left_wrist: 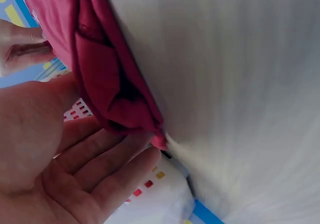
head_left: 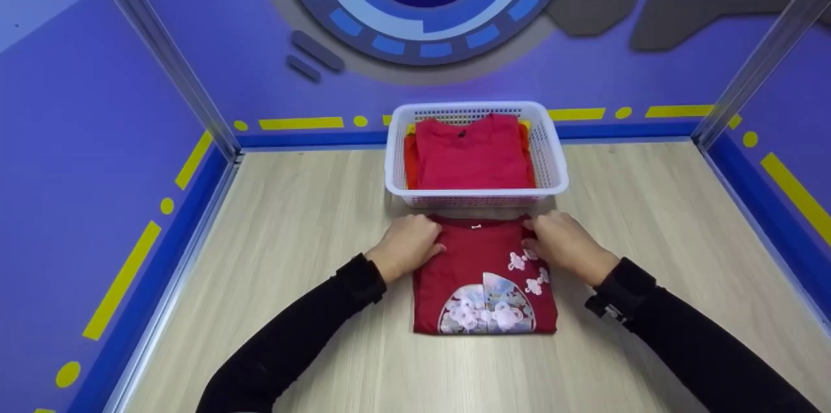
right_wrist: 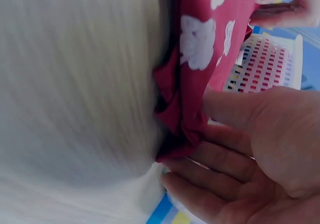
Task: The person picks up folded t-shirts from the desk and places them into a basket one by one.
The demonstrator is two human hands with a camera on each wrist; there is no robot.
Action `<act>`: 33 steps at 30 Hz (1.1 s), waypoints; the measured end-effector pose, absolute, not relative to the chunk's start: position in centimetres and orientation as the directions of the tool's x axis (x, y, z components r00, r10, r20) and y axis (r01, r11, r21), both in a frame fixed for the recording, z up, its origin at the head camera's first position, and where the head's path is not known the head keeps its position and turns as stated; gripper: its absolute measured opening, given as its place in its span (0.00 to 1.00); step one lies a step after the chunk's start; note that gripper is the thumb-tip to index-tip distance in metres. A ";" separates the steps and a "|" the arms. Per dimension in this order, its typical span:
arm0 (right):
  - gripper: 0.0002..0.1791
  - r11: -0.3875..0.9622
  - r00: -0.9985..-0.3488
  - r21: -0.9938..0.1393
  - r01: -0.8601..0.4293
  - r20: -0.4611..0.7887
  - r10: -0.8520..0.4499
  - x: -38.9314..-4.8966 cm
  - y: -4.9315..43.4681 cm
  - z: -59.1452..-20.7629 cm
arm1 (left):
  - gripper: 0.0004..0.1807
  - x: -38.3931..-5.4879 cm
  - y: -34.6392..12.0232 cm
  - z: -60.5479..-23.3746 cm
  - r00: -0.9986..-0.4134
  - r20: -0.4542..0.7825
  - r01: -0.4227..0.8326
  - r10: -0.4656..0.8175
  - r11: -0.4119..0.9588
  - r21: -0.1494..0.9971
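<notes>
A folded dark red shirt (head_left: pixel 464 257) with a floral print lies flat on the table, its collar towards the basket. At its upper left corner my left hand (head_left: pixel 409 243) pinches the cloth between thumb and fingers. My right hand (head_left: pixel 566 243) does the same at the upper right corner. In the left wrist view, the left hand (left_wrist: pixel 85 159) has its thumb on top of the shirt (left_wrist: pixel 100 59) and its fingers under the folded edge. The right wrist view shows the right hand (right_wrist: pixel 250 154) gripping the shirt's folded layers (right_wrist: pixel 187 94) likewise.
Just beyond the shirt stands a white plastic basket (head_left: pixel 558 169) against the back wall. In it lies a folded bright red shirt (head_left: pixel 474 156) over orange and yellow cloth. Blue-purple panels (head_left: pixel 214 43) with metal corner posts enclose the wooden table (head_left: pixel 311 205) at the back and sides.
</notes>
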State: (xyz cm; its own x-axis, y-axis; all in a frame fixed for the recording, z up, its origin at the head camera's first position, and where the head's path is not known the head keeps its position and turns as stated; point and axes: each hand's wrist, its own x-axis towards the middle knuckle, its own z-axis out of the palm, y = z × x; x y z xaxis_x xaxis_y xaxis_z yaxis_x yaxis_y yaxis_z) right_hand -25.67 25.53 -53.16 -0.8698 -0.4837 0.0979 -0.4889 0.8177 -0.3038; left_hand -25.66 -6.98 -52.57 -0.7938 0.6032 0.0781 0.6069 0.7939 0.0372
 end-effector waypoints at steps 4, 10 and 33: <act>0.04 0.802 -0.880 -0.378 -0.462 0.082 -0.468 -26.1 25.5 -53.5 | 0.14 -26.2 -6.8 -52.4 -0.792 0.040 0.610 0.610 0.786 0.094; 0.04 0.784 -0.894 -0.467 -0.410 0.033 -0.448 -26.6 26.1 -54.3 | 0.19 -27.2 -7.3 -52.7 -0.794 -0.016 0.593 0.607 0.780 0.200; 0.05 0.757 -0.864 -0.431 -0.491 0.135 -0.484 -26.8 26.1 -53.9 | 0.11 -28.3 -6.8 -51.6 -0.742 -0.120 0.609 0.659 0.739 0.288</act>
State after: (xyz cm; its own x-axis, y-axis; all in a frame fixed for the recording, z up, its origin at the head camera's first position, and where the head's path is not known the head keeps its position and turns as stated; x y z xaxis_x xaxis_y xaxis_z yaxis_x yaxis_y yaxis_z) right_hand -26.84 26.13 -53.93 -0.8644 -0.4843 0.1348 -0.4913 0.7569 -0.4311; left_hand -28.31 -6.84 -51.58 -0.7423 0.6593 -0.1198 0.6094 0.7386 0.2884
